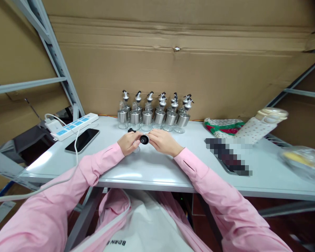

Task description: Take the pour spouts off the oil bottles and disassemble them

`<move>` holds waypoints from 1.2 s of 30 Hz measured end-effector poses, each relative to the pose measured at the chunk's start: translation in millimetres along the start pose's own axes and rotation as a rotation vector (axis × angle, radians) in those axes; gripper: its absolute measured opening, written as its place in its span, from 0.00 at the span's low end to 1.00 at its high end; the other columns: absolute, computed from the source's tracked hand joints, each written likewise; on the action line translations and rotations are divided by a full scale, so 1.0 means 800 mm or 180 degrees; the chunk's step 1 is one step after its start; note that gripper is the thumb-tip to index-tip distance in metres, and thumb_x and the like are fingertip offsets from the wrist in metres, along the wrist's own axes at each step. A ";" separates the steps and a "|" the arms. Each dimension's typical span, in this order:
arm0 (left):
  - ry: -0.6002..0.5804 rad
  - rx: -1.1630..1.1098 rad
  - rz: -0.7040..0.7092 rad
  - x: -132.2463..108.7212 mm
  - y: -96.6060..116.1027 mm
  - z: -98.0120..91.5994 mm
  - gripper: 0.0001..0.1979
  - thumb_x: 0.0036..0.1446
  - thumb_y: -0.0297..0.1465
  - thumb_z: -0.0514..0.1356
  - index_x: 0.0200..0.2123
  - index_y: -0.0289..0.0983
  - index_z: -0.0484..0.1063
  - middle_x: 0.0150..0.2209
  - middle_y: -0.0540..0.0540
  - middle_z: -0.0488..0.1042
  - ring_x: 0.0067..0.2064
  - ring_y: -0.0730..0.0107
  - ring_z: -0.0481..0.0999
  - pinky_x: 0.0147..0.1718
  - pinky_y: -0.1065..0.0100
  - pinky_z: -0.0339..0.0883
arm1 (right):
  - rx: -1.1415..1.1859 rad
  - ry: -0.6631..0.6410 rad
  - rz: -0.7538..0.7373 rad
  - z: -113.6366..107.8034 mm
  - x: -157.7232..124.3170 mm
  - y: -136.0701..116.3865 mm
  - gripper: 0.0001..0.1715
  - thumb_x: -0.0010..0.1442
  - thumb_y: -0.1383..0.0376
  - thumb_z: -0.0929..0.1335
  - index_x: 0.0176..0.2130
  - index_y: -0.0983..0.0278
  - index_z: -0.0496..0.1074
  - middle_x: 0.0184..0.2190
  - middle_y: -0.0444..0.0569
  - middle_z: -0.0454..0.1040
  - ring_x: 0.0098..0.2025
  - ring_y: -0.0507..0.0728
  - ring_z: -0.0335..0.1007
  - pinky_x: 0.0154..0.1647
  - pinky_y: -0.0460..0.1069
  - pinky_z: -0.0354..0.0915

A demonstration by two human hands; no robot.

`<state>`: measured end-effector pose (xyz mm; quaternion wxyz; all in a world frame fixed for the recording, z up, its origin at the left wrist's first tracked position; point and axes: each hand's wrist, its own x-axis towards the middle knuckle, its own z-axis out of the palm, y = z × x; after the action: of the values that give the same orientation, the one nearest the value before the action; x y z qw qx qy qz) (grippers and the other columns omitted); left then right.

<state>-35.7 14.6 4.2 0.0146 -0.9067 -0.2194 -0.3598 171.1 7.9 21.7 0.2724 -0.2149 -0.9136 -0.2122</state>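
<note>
Close in front of me, both hands meet at a bottle pourer [144, 139], its dark round underside with a pale rim turned toward me. My right hand [163, 141] is closed, with its fingertips on the pourer's right side. On its left, my left hand [129, 142] is closed, thumb and fingers pressed against it. A small black part [131, 130] shows beyond the left hand; whether it belongs to the pourer I cannot tell. Something clear [137, 149] shows under the left fingers. Behind the hands stand several glass bottles with steel bands; most carry pourers, but a front-left bottle [122, 117] has an open neck.
To the left are a phone [83, 140], a white power strip [76, 126] and a cable [75, 154] crossing my left sleeve. On the right lie a pixelated dark object [227, 157], a patterned cloth [222, 127], a tilted white flask [259, 126] and a plastic-wrapped item [304, 161].
</note>
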 end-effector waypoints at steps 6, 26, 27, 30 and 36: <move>0.0121 -0.0055 0.0062 0.000 -0.001 0.002 0.16 0.60 0.38 0.40 0.36 0.35 0.62 0.27 0.46 0.69 0.29 0.67 0.68 0.32 0.66 0.63 | 0.0031 -0.0014 -0.0003 -0.001 0.002 -0.003 0.16 0.65 0.64 0.55 0.42 0.68 0.67 0.29 0.50 0.71 0.33 0.55 0.63 0.32 0.49 0.58; 0.0619 0.0445 0.0115 0.005 0.001 0.004 0.07 0.55 0.27 0.49 0.24 0.39 0.56 0.22 0.51 0.68 0.25 0.73 0.67 0.32 0.68 0.64 | 0.0222 0.0531 0.0113 -0.006 0.004 -0.014 0.11 0.61 0.60 0.62 0.34 0.65 0.66 0.27 0.48 0.72 0.28 0.52 0.65 0.29 0.46 0.59; 0.0635 0.0451 0.0169 0.005 0.001 0.005 0.08 0.55 0.27 0.49 0.24 0.39 0.56 0.21 0.52 0.68 0.24 0.73 0.67 0.33 0.67 0.64 | 0.0238 0.0526 0.0104 -0.005 0.003 -0.014 0.11 0.60 0.59 0.62 0.34 0.65 0.66 0.27 0.47 0.72 0.28 0.52 0.65 0.29 0.46 0.59; 0.0708 0.0468 0.0270 0.005 0.000 0.007 0.07 0.55 0.26 0.50 0.25 0.38 0.56 0.21 0.53 0.68 0.23 0.75 0.68 0.35 0.67 0.64 | 0.0212 0.0551 0.0098 -0.005 0.003 -0.014 0.12 0.59 0.57 0.64 0.34 0.65 0.66 0.27 0.47 0.72 0.28 0.52 0.66 0.29 0.46 0.59; 0.0859 0.0475 0.0390 0.005 0.000 0.007 0.07 0.55 0.25 0.52 0.26 0.38 0.57 0.21 0.54 0.67 0.23 0.76 0.68 0.35 0.68 0.64 | 0.0174 0.0672 0.0065 -0.002 0.003 -0.016 0.08 0.58 0.62 0.64 0.33 0.65 0.66 0.26 0.46 0.72 0.28 0.52 0.66 0.29 0.46 0.59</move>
<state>-29.2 17.4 2.7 0.1331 -0.8583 -0.1858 -0.4594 163.3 -2.8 21.3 0.3750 -0.1932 -0.8830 -0.2058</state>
